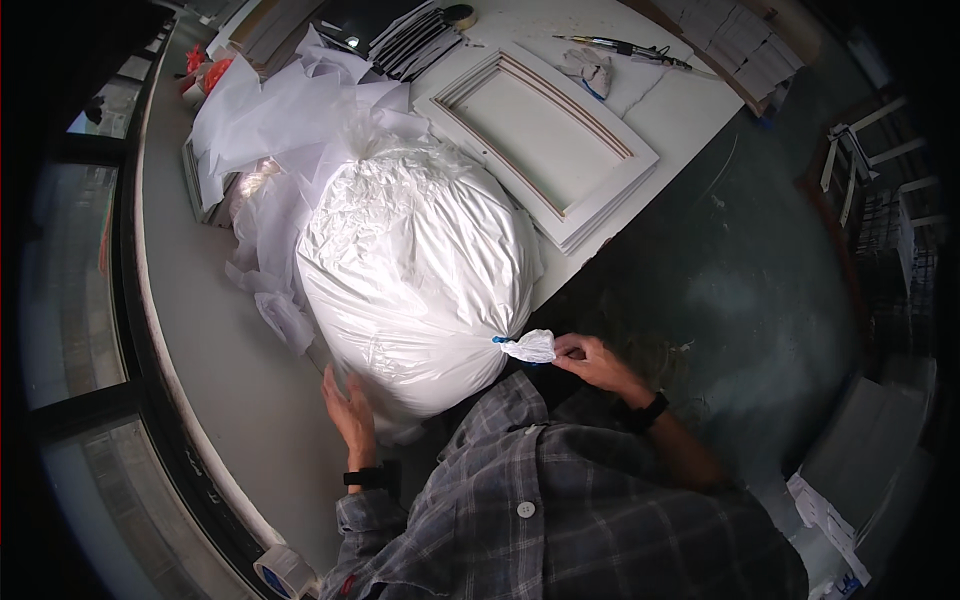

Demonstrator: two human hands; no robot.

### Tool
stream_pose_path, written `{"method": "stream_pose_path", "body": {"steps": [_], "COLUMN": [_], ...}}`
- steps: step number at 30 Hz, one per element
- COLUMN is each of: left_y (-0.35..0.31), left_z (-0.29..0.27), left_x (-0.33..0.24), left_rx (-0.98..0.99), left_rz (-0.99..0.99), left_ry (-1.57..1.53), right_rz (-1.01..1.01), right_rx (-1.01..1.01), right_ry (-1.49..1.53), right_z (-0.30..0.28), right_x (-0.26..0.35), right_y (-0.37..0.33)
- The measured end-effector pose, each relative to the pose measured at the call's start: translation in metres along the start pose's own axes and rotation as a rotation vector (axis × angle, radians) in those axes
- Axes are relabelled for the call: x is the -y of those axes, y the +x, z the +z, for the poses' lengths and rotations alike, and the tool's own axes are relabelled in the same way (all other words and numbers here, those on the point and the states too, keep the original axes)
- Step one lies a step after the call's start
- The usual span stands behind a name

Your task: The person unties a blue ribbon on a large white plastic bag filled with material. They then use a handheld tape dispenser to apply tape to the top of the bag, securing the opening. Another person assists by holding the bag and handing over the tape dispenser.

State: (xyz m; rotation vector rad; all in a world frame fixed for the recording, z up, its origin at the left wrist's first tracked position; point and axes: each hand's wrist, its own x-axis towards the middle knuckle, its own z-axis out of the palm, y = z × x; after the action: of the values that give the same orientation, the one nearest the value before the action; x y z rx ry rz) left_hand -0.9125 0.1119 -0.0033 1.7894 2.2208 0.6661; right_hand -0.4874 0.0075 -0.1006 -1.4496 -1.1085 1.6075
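Observation:
A big, stuffed white plastic bag (415,270) lies on the white table (215,350). Its gathered neck (528,346) sticks out at the lower right, bound with a blue tie. My right hand (590,360) pinches the end of that neck. My left hand (350,410) lies flat with fingers apart against the bag's lower left side. Both wrists carry dark bands, and a grey plaid shirt fills the bottom of the view.
Loose white sheets (290,110) are piled behind the bag. A white framed panel (540,140) lies on the table beyond, with a glove (590,70) and a long tool (625,47) near it. A tape roll (283,572) sits at the near edge. Dark floor (740,280) at right.

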Motion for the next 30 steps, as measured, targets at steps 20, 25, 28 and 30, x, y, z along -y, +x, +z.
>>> {"method": "stream_pose_path", "body": {"steps": [20, 25, 28, 30], "left_y": [0.007, 0.023, 0.032, 0.036], "left_z": [0.104, 0.105, 0.108, 0.112], "left_x": [-0.184, -0.212, -0.222, -0.225], "left_rx": [0.841, 1.009, 1.110, 1.154], "left_rz": [1.340, 1.435, 1.414, 1.404], "left_ry": [-0.158, -0.172, -0.122, -0.133], "right_rz": [0.089, 0.111, 0.136, 0.172], "right_rx": [-0.443, -0.440, -0.416, -0.411], "right_ry": [0.007, 0.012, 0.021, -0.005], "right_z": [0.062, 0.113, 0.142, 0.153], "right_x": [-0.007, 0.011, 0.020, 0.031], "right_y": [-0.077, -0.070, -0.055, -0.048]}}
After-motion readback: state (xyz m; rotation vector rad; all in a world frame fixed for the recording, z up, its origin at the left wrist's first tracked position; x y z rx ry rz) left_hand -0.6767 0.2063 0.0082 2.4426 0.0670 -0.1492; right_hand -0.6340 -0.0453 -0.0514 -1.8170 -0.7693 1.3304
